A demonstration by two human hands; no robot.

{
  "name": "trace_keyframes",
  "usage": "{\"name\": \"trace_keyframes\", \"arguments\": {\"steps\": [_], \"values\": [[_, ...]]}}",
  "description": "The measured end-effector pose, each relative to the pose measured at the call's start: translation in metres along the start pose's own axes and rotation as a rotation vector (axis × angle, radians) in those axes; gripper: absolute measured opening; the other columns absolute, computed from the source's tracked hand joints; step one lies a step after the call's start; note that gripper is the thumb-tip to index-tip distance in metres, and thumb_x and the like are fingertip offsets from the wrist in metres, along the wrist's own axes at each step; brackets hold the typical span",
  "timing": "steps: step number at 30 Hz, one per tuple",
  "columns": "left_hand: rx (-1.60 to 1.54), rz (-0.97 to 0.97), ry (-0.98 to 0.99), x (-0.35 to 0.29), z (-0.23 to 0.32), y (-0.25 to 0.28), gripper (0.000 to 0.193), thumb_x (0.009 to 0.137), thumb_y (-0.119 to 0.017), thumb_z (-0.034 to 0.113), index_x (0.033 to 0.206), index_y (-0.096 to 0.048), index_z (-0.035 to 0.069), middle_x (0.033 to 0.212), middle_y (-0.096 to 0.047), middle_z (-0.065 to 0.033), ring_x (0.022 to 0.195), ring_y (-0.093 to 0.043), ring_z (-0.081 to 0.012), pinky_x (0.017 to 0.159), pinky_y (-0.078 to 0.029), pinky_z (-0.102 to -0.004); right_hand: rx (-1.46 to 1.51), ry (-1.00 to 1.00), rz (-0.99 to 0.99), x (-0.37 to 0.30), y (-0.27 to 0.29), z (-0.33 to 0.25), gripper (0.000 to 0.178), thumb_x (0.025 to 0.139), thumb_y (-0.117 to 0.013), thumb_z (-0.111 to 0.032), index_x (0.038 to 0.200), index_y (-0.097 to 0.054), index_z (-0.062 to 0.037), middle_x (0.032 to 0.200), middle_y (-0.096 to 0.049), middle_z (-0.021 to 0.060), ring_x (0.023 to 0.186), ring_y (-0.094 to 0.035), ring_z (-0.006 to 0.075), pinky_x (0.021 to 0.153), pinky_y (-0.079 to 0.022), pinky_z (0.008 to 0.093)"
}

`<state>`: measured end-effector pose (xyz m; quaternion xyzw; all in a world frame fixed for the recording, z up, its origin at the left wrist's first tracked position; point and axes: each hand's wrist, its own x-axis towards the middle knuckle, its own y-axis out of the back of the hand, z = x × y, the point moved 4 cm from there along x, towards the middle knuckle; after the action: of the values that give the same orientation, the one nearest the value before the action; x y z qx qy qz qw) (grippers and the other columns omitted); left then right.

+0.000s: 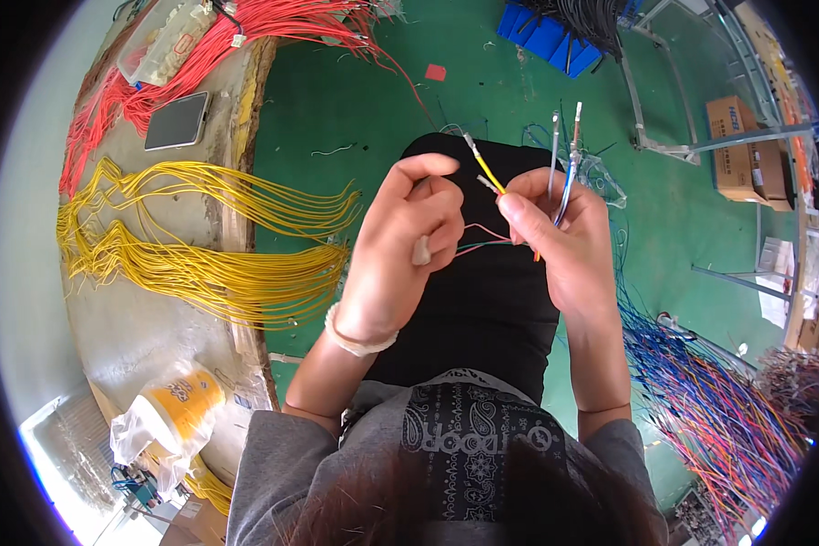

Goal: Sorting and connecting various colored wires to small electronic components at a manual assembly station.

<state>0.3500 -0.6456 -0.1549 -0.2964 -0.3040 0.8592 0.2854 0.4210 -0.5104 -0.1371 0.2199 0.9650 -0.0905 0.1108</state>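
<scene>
My left hand (400, 241) is raised in front of my lap, its fingers curled. A small whitish plastic piece (421, 250), perhaps a connector housing, shows between the curled fingers. Across from it, my right hand (569, 241) pinches several thin wires between thumb and fingers. One is a yellow wire (489, 171) with a metal terminal at its tip, pointing toward my left hand. Blue and white wires (568, 177) with metal-tipped ends stand up behind the right thumb. Thin pink and green wires (482, 244) run between the hands over my dark trousers.
On the worktable (209, 337) at left lie bundled yellow wires (227, 264), red wires (273, 23), a phone (177, 121), a plastic box of connectors (166, 45) and a yellow-and-white tub (177, 405). Blue, red wires (692, 391) hang at right. A blue bin (546, 41) and carton (744, 150) stand farther off.
</scene>
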Motion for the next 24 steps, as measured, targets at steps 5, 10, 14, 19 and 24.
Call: {"name": "trace_keyframes", "arguments": {"steps": [5,10,14,19,24], "values": [[-0.150,-0.030,0.026,0.003,-0.011,0.010,0.019,0.094,-0.038,0.002,0.112,-0.043,0.004,0.098,-0.054,-0.0088,0.062,-0.038,-0.0060,0.052,-0.030,-0.0185,0.078,0.039,0.013,0.001,0.002,0.004,0.016,0.081,-0.070,-0.016,0.084,-0.063,-0.0014,0.067,-0.058,0.0003,0.058,-0.052,0.0054,0.052,-0.036,0.0182],[0.098,-0.070,-0.134,-0.002,-0.006,0.002,0.014,0.100,-0.038,0.014,0.109,-0.044,0.005,0.085,-0.060,-0.0105,0.050,-0.034,-0.0042,0.045,-0.027,-0.0172,0.055,0.043,-0.014,-0.001,0.004,0.002,0.017,0.082,-0.069,-0.017,0.082,-0.062,-0.0016,0.065,-0.058,0.0005,0.057,-0.053,0.0057,0.050,-0.034,0.0184],[0.384,-0.098,-0.228,-0.002,-0.001,-0.003,0.015,0.100,-0.043,0.020,0.106,-0.045,0.006,0.070,-0.059,-0.0078,0.044,-0.031,-0.0023,0.042,-0.024,-0.0168,0.035,0.047,-0.051,-0.003,0.004,0.001,0.017,0.082,-0.069,-0.017,0.081,-0.062,-0.0015,0.065,-0.058,0.0009,0.056,-0.053,0.0061,0.049,-0.032,0.0187],[0.462,-0.118,-0.246,-0.005,0.006,-0.021,0.012,0.094,-0.053,0.010,0.099,-0.046,0.002,0.074,-0.052,-0.0014,0.061,-0.049,-0.0048,0.053,-0.040,-0.0180,-0.008,0.044,-0.076,-0.007,0.004,0.004,0.019,0.084,-0.067,-0.020,0.080,-0.061,-0.0021,0.064,-0.058,0.0015,0.055,-0.053,0.0063,0.048,-0.031,0.0189],[0.536,-0.098,-0.311,-0.006,0.007,-0.016,0.012,0.096,-0.052,0.013,0.098,-0.046,0.002,0.068,-0.051,-0.0001,0.056,-0.045,-0.0038,0.049,-0.035,-0.0174,-0.014,0.062,-0.062,-0.007,0.004,-0.004,0.018,0.087,-0.064,-0.020,0.083,-0.057,-0.0033,0.065,-0.058,0.0019,0.055,-0.053,0.0069,0.049,-0.033,0.0197]]}}
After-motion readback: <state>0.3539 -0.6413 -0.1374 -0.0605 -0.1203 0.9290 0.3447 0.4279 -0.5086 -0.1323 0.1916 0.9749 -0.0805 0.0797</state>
